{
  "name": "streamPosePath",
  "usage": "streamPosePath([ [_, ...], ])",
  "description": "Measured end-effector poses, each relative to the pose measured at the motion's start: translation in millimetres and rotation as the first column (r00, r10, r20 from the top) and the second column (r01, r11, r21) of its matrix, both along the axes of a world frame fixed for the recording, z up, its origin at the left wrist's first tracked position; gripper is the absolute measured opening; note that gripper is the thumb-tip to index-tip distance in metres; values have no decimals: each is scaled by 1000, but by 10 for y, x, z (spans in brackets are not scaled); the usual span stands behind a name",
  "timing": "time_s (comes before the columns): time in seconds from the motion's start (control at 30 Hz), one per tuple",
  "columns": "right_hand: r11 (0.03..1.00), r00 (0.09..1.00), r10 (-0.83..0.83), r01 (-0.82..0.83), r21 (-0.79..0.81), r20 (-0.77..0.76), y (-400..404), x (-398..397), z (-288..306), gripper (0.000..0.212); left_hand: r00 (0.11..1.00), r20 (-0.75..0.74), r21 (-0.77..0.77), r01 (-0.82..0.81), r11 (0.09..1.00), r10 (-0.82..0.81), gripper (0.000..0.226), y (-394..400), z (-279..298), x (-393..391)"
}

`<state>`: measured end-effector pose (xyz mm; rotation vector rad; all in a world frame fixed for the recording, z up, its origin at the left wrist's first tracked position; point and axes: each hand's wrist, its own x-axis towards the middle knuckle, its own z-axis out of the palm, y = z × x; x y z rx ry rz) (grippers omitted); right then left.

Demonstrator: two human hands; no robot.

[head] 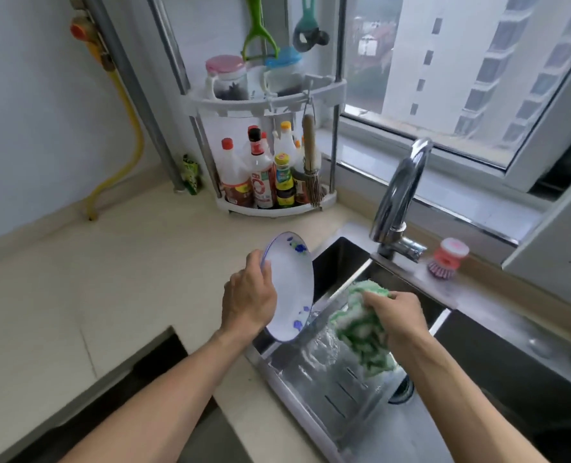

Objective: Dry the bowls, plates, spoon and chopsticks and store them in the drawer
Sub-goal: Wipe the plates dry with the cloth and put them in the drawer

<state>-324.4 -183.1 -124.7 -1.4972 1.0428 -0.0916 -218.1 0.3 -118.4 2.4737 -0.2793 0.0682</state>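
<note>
Plate held on edge over the sink, cloth ready beside it.

The pale beige stone worktop (117, 279) runs left of the sunken stainless-steel sink (341, 392). Above the sink's left rim the round white plate with blue flower marks (292, 285) stands nearly upright, the left hand (249, 295) curled over its rim. Just beside it, apart from the plate, the right hand (399, 317) clutches the bunched green-and-white cloth (361, 329). A one-handed rim grip on a likely wet plate could slip once wiping pressure lands, and it would drop into the steel basin.
</note>
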Motion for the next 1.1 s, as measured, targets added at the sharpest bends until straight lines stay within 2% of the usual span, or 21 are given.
streamPosePath([
  [0.1, 993, 996, -76, 72, 94, 37, -10, -20, -149, 4, 998, 28, 17, 54, 998, -54, 38, -85, 2, -1],
  [0.23, 965, 982, -120, 81, 250, 146, 49, 11, -106, 18, 995, 17, 49, 94, 994, -95, 31, -160, 71, 12],
  [0.3, 930, 952, -157, 54, 364, 261, 86, 71, -42, 16, 996, -41, 37, 84, 996, -83, 30, -156, 89, 40],
  [0.37, 901, 915, -136, -45, 431, 380, 183, 141, 98, 15, 988, -146, -19, 52, 998, -54, 36, -132, 111, 80],
  [0.43, 912, 880, 52, -234, 337, 472, 320, 220, 147, 19, 970, -233, -99, 49, 994, -71, 53, -117, 138, 87],
  [0.47, 916, 852, 242, -359, 181, 464, 404, 257, 157, 26, 960, -267, -136, 51, 989, -86, 58, -114, 146, 76],
  [0.5, 851, 776, 512, -517, -93, 368, 471, 291, 109, 36, 949, -298, -176, 53, 983, -104, 59, -118, 162, 57],
  [0.53, 679, 675, 720, -639, -360, 159, 516, 308, 0, 47, 935, -339, -209, 37, 977, -108, 59, -107, 175, 41],
  [0.57, 477, 608, 791, -685, -551, -70, 517, 319, -112, 53, 917, -381, -244, 22, 970, -117, 59, -98, 182, 34],
  [0.6, 364, 594, 781, -686, -630, -195, 519, 321, -173, 55, 900, -418, -267, 11, 964, -127, 61, -70, 172, 43],
  [0.63, 337, 598, 768, -682, -649, -228, 524, 316, -205, 55, 887, -440, -291, 9, 957, -142, 64, -49, 170, 52],
  [0.7, 384, 585, 796, -686, -618, -155, 596, 333, -215, 56, 885, -442, -327, -5, 945, -148, 69, -35, 173, 68],
  [0.83, 403, 413, 907, -792, -459, 85, 789, 206, -28, 47, 933, -353, -282, -36, 959, -68, 64, -55, 197, 108],
  [0.9, 341, 375, 926, -796, -499, 34, 732, 182, -43, 46, 933, -356, -274, -49, 961, -54, 62, -33, 196, 114],
  [0.97, 301, 441, 890, -760, -576, -117, 647, 283, -161, 49, 932, -353, -268, -14, 963, -85, 61, -34, 202, 80],
  [1.0, 329, 508, 846, -736, -591, -161, 618, 336, -186, 50, 935, -338, -260, 17, 965, -108, 59, -69, 215, 54],
  [1.07, 442, 596, 795, -696, -565, -112, 614, 401, -159, 50, 950, -282, -237, 64, 969, -132, 55, -141, 274, 11],
  [1.1, 463, 578, 814, -700, -544, -51, 650, 396, -123, 50, 955, -267, -232, 65, 970, -128, 55, -161, 290, 27],
])
